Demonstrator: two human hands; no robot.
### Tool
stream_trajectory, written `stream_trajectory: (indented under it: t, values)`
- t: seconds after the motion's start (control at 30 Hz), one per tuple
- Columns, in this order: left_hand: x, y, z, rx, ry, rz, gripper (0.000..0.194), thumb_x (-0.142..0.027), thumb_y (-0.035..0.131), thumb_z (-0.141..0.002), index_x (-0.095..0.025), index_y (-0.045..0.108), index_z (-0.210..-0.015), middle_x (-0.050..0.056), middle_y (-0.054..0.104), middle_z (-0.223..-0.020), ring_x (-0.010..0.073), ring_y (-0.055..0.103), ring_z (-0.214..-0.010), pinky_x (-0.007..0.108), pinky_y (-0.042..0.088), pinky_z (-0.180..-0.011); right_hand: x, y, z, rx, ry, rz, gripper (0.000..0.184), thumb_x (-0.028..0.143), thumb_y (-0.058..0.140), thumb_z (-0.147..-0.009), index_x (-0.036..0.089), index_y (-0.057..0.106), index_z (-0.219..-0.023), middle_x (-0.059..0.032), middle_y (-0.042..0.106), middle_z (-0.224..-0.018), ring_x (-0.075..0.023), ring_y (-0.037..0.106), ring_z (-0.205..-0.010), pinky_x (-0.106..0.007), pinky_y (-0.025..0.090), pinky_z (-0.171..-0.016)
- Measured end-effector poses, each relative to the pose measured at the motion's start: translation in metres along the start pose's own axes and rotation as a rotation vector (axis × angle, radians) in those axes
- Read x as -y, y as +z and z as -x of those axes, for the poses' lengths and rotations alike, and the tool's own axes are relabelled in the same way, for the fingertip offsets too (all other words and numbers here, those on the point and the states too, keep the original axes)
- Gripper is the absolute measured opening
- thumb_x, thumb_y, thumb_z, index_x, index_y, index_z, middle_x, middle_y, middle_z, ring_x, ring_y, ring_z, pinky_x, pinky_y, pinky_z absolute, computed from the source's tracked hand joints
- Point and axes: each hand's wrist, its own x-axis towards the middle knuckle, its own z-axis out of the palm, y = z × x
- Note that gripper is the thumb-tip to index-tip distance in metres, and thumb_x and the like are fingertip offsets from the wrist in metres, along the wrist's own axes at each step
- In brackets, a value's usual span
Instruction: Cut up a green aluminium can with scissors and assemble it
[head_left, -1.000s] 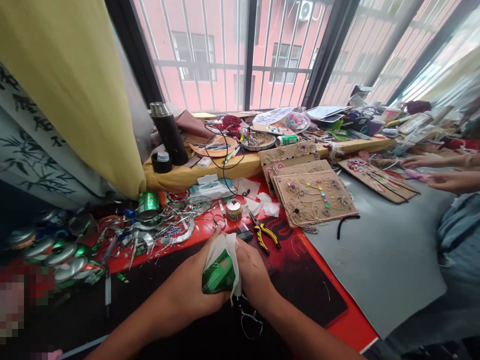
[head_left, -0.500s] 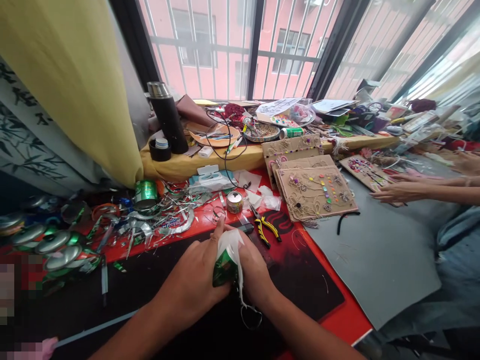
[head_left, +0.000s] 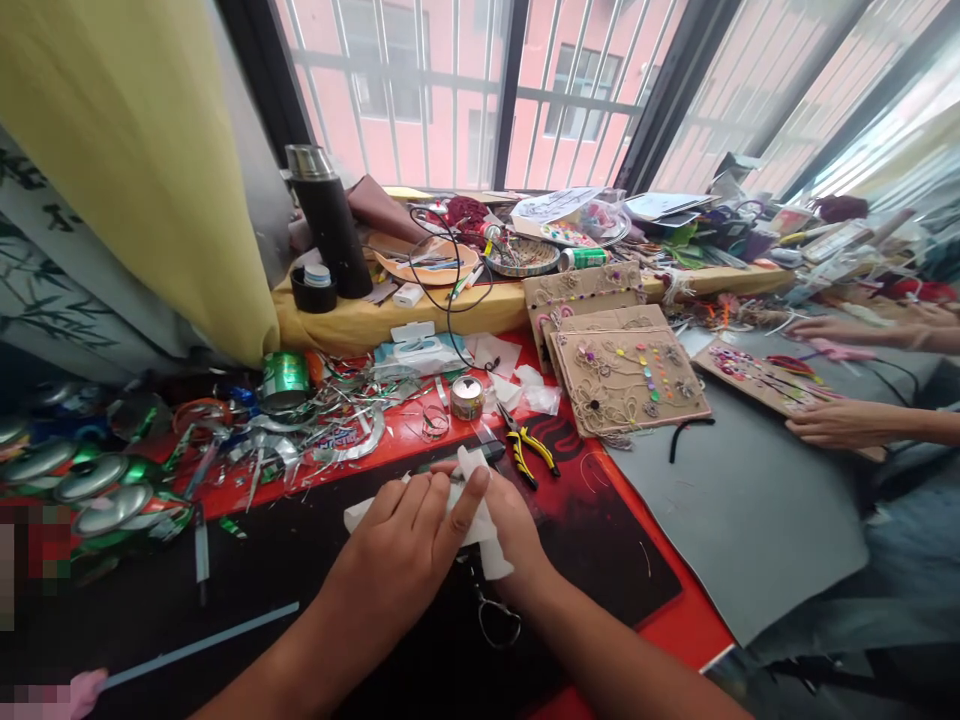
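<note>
My left hand (head_left: 409, 545) lies over a white tissue (head_left: 480, 525) on the black mat (head_left: 300, 560), fingers stretched and pressing it down. My right hand (head_left: 510, 525) grips the tissue's other side with curled fingers. The green can piece seen earlier is hidden under my hands and the tissue. Just below my right wrist lie scissors (head_left: 495, 620). Yellow-handled pliers (head_left: 529, 450) rest on the mat just beyond my right hand.
Cut can scraps and can lids (head_left: 97, 480) litter the left. A black flask (head_left: 326, 225), a tape roll (head_left: 467, 396) and a wipes pack (head_left: 420, 350) stand behind. Decorated cardboard panels (head_left: 626, 375) lie right, where another person's hands (head_left: 832, 425) hold a panel on the grey sheet (head_left: 750, 510).
My hands lowered the tissue-wrapped green piece to the mat, and my left hand flattened over it, hiding the green. The other person's hands shifted along their cardboard panel.
</note>
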Motion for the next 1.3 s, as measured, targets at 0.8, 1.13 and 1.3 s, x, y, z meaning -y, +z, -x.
stream_trajectory:
  t: [0.8, 1.13, 1.3]
  values:
    - [0.011, 0.027, 0.021, 0.03, -0.286, 0.617, 0.126, -0.018, 0.075, -0.087, -0.024, -0.016, -0.173, 0.012, 0.075, -0.128, 0.0302, 0.07, -0.1, 0.046, 0.055, -0.093, -0.011, 0.004, 0.013, 0.046, 0.123, -0.208, 0.053, 0.058, 0.087, -0.082, 0.02, 0.08, -0.118, -0.0077, 0.082, -0.099, -0.0302, 0.075, -0.095, -0.04, 0.058, -0.083]
    - [0.03, 0.025, 0.02, 0.08, -0.137, 0.562, 0.129, -0.017, 0.076, -0.085, -0.022, -0.017, -0.173, 0.012, 0.077, -0.122, 0.031, 0.07, -0.098, 0.045, 0.054, -0.092, -0.011, -0.006, 0.01, 0.161, 0.21, -0.233, 0.067, 0.054, 0.098, -0.072, 0.022, 0.076, -0.127, -0.0047, 0.082, -0.099, -0.0219, 0.075, -0.083, -0.031, 0.057, -0.076]
    - [0.041, 0.019, 0.02, 0.111, -0.141, 0.505, 0.132, -0.013, 0.077, -0.081, -0.025, -0.016, -0.174, 0.011, 0.076, -0.126, 0.0324, 0.07, -0.106, 0.047, 0.052, -0.097, -0.007, -0.01, 0.013, 0.206, 0.263, -0.248, 0.061, 0.048, 0.096, -0.075, 0.02, 0.078, -0.126, -0.0059, 0.082, -0.103, -0.0215, 0.073, -0.087, -0.028, 0.052, -0.077]
